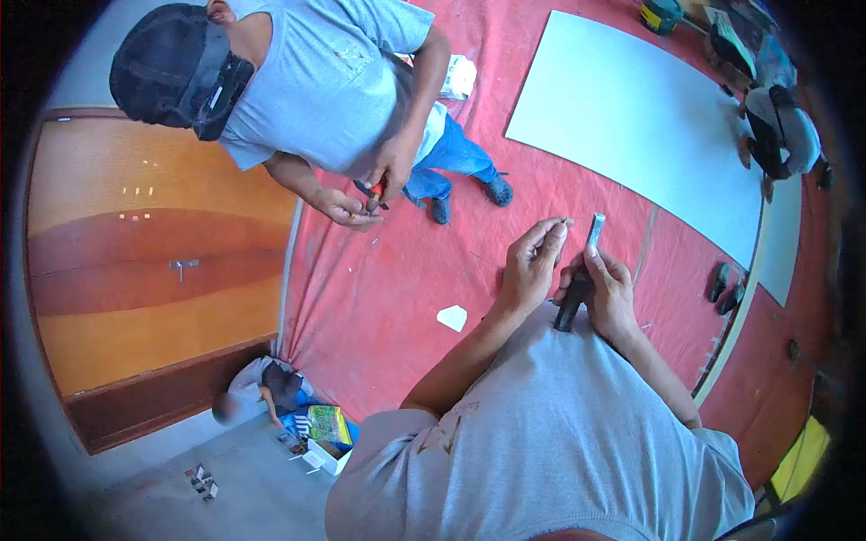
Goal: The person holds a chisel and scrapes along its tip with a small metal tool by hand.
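With left hand pinching a small piece, right hand gripping the tool, angle its tip toward 12 o'clock, clear of fingers.

Bright, cool light washes the white panel, while fisheye distortion bows edges toward black corners.

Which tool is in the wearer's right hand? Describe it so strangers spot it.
From the big pale board, look down to the wearer's right hand. The tool it grips has a dark handle and shiny metal end, unlike the tiny piece in the left hand.
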`<state>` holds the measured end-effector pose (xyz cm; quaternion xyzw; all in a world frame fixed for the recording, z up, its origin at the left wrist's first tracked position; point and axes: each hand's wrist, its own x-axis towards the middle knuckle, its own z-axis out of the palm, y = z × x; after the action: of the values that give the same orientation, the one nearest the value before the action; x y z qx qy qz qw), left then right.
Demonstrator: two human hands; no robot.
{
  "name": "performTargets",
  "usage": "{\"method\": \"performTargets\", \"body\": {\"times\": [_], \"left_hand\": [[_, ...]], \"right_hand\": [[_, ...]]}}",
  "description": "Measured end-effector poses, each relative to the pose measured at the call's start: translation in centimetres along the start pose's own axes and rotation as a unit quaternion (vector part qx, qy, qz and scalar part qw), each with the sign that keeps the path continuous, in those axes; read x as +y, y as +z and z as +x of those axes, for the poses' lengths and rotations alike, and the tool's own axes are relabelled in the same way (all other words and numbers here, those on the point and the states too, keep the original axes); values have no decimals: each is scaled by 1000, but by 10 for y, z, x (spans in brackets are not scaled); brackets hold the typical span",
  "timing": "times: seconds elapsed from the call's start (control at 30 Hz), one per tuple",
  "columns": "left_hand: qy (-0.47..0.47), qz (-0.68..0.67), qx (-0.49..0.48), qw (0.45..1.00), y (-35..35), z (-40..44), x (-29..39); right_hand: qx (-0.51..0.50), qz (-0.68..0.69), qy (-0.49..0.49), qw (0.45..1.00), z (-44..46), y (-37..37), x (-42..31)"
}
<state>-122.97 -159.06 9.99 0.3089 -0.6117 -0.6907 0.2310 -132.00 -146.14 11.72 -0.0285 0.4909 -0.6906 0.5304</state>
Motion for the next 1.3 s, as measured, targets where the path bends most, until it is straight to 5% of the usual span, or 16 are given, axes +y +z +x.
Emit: {"method": "performTargets", "body": {"times": [0.57, 0.7, 0.83, 1.3], "left_hand": [[-35, -76, 11, 996, -9, 9, -10], [-99, -53, 35, 993, -8, 13, 8], [-175, -195, 39, 964, -7, 34, 26], [-115, -157, -18, 981, -13, 27, 49]], "right_hand": [[-10, -31, 6, 999, 5, 4, 0], [5, -63, 25, 998, 6, 9, -10], [-59, -65, 5, 996, 24, 3, -11], [-105, -111, 21, 988, 15, 22, -21]]}}
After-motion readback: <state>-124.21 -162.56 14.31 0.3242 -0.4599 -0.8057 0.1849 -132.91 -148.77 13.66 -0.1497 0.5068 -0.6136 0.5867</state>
